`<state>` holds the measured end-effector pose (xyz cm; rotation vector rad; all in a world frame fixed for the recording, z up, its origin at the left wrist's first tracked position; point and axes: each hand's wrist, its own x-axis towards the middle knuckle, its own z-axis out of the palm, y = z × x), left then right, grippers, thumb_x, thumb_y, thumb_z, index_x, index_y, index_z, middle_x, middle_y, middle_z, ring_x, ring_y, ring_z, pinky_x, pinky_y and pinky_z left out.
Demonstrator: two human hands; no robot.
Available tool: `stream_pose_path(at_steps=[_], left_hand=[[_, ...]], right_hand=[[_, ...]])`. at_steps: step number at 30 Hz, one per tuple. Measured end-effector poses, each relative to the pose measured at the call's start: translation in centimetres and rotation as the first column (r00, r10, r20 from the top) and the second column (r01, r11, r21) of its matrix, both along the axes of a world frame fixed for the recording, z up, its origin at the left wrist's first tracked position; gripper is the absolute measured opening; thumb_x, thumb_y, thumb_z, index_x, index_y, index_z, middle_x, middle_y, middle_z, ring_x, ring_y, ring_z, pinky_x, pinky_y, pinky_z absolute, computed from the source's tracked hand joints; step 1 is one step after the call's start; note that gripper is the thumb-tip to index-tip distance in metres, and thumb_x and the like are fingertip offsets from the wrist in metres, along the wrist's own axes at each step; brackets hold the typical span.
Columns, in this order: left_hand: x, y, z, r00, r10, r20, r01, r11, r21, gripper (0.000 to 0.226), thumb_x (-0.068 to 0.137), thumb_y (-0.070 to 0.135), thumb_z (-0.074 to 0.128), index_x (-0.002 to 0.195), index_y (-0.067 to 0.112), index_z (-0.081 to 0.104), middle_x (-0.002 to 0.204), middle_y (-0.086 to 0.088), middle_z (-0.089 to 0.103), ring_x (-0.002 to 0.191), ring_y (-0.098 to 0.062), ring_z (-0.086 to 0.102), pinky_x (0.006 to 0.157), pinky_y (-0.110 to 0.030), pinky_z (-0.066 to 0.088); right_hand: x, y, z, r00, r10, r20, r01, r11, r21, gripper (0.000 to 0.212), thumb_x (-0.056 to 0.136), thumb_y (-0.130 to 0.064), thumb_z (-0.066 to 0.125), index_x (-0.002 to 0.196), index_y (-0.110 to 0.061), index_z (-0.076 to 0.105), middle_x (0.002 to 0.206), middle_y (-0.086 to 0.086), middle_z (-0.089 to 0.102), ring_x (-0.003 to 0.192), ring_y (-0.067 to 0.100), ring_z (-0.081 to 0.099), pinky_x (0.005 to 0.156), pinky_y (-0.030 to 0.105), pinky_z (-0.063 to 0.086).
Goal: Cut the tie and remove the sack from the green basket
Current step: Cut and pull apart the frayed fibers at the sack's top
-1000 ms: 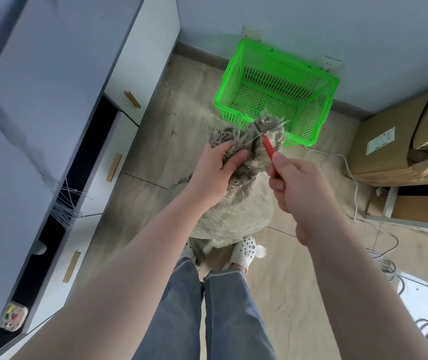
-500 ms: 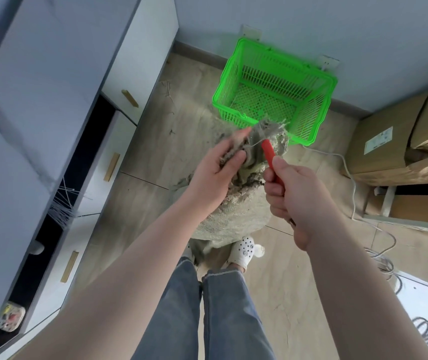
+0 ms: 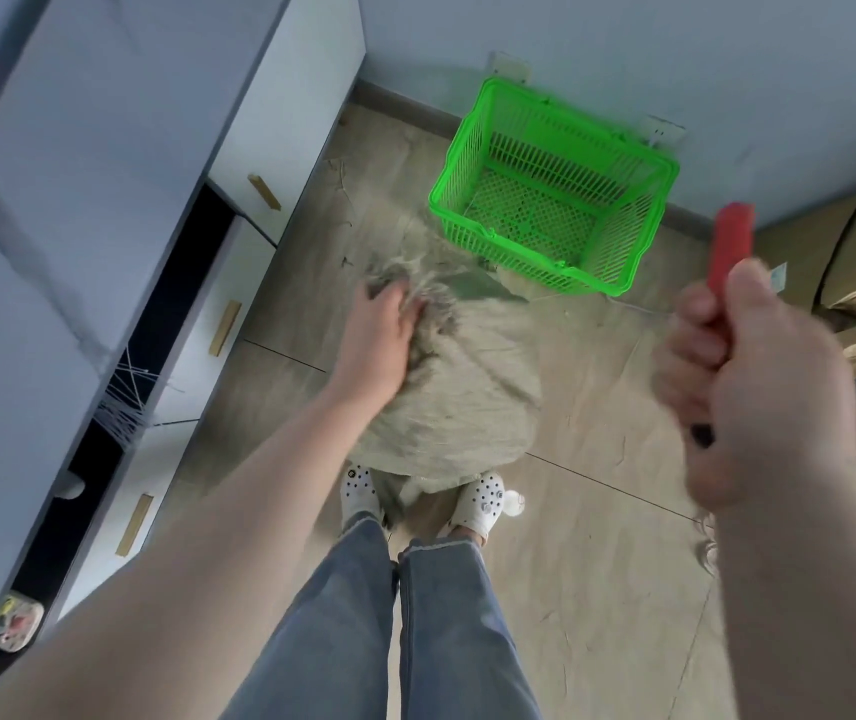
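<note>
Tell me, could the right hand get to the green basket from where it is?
Probably yes: the right hand, gripping a red-handled tool, has only bare floor between it and the basket.

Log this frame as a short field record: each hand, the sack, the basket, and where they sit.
left hand: gripping the frayed gathered neck of the beige woven sack
right hand: raised to the right, away from the sack, closed on a red-handled tool; blade not visible
sack position: on the wooden floor, in front of the white perforated clogs
green plastic basket: on the floor beyond the sack, nothing inside
image: motion blur
</note>
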<state>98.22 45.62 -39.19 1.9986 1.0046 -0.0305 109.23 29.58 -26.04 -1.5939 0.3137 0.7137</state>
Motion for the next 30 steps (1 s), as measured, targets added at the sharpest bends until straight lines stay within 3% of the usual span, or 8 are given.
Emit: stream_pose_path(at_steps=[5, 9, 13, 17, 22, 25, 27, 30], left_hand=[[-0.5, -1.8, 0.7, 0.971, 0.198, 0.133, -0.148, 0.937, -0.318, 0.038, 0.097, 0.044, 0.047, 0.121, 0.019, 0.06, 0.125, 0.003, 0.062, 0.115, -0.016, 0.058, 0.108, -0.043, 0.041], [1.2, -2.2, 2.4, 0.909, 0.286, 0.303, -0.117, 0.874, -0.472, 0.022, 0.098, 0.02, 0.051, 0.109, 0.027, 0.068, 0.107, 0.0, 0.072, 0.103, -0.02, 0.067, 0.093, -0.05, 0.053], [0.5, -1.1, 2.8, 0.9, 0.29, 0.326, -0.161, 0.916, -0.368, 0.024, 0.099, 0.015, 0.049, 0.108, 0.024, 0.07, 0.11, 0.014, 0.071, 0.104, -0.013, 0.066, 0.095, -0.041, 0.053], [-0.3, 2.2, 2.4, 0.603, 0.747, 0.279, -0.475, 0.617, -0.628, 0.025, 0.094, 0.002, 0.054, 0.107, 0.018, 0.069, 0.116, 0.002, 0.066, 0.093, -0.014, 0.065, 0.082, -0.036, 0.054], [-0.8, 1.8, 3.2, 0.748, 0.572, 0.337, -0.216, 0.69, -0.691, 0.023, 0.092, 0.02, 0.057, 0.112, 0.03, 0.062, 0.135, 0.001, 0.055, 0.125, -0.019, 0.054, 0.104, -0.044, 0.041], [-1.3, 2.3, 2.5, 0.477, 0.876, 0.072, -0.485, 0.331, -0.809, 0.034, 0.085, -0.005, 0.046, 0.113, 0.013, 0.054, 0.121, -0.006, 0.061, 0.113, -0.019, 0.064, 0.097, -0.034, 0.051], [-1.5, 2.4, 1.6, 0.691, 0.722, -0.038, -0.568, 0.51, -0.646, 0.032, 0.091, -0.007, 0.046, 0.119, 0.006, 0.054, 0.13, -0.005, 0.059, 0.122, -0.018, 0.058, 0.096, -0.029, 0.05], [-0.6, 0.7, 2.4, 0.991, 0.119, -0.066, -0.135, 0.811, -0.569, 0.057, 0.095, 0.03, 0.058, 0.144, 0.01, 0.037, 0.138, 0.005, 0.044, 0.126, -0.011, 0.044, 0.103, -0.031, 0.035]], right_hand=[[-0.3, 1.1, -4.0, 0.963, 0.267, 0.031, -0.247, 0.926, -0.286, 0.033, 0.099, -0.038, 0.046, 0.073, -0.018, 0.05, 0.062, -0.002, 0.046, 0.045, 0.009, 0.037, 0.04, 0.023, 0.033], [-3.6, 2.6, -7.6, 0.923, 0.384, 0.029, -0.343, 0.855, -0.389, 0.057, 0.062, -0.071, 0.062, 0.089, -0.023, 0.047, 0.09, -0.002, 0.059, 0.085, 0.022, 0.062, 0.077, 0.051, 0.055], [-3.0, 2.2, -9.3, 0.979, 0.185, 0.084, -0.148, 0.932, -0.331, 0.043, 0.062, -0.03, 0.079, 0.079, -0.022, 0.041, 0.081, 0.004, 0.056, 0.081, 0.032, 0.065, 0.073, 0.059, 0.055], [0.3, 0.9, -8.7, 0.991, -0.117, 0.059, 0.122, 0.989, -0.086, 0.041, 0.08, 0.007, 0.069, 0.081, -0.017, 0.037, 0.078, 0.009, 0.048, 0.057, 0.016, 0.055, 0.052, 0.023, 0.052], [1.6, 0.8, -7.4, 0.995, -0.053, -0.089, 0.054, 0.998, 0.013, 0.034, 0.089, 0.003, 0.063, 0.08, -0.018, 0.038, 0.073, 0.002, 0.044, 0.056, 0.01, 0.045, 0.042, 0.014, 0.037], [2.3, 0.4, -7.1, 0.982, -0.043, -0.185, 0.063, 0.993, 0.101, 0.031, 0.092, 0.003, 0.058, 0.078, -0.018, 0.039, 0.072, 0.001, 0.044, 0.055, 0.007, 0.04, 0.04, 0.015, 0.029], [2.5, -0.1, -7.2, 0.976, 0.014, -0.218, 0.017, 0.99, 0.138, 0.03, 0.093, 0.001, 0.057, 0.078, -0.019, 0.04, 0.072, 0.0, 0.043, 0.055, 0.005, 0.038, 0.038, 0.014, 0.026], [2.7, -0.3, -7.5, 0.964, 0.131, -0.229, -0.095, 0.982, 0.164, 0.03, 0.093, 0.0, 0.056, 0.077, -0.02, 0.041, 0.072, 0.0, 0.041, 0.057, 0.006, 0.036, 0.036, 0.014, 0.024]])
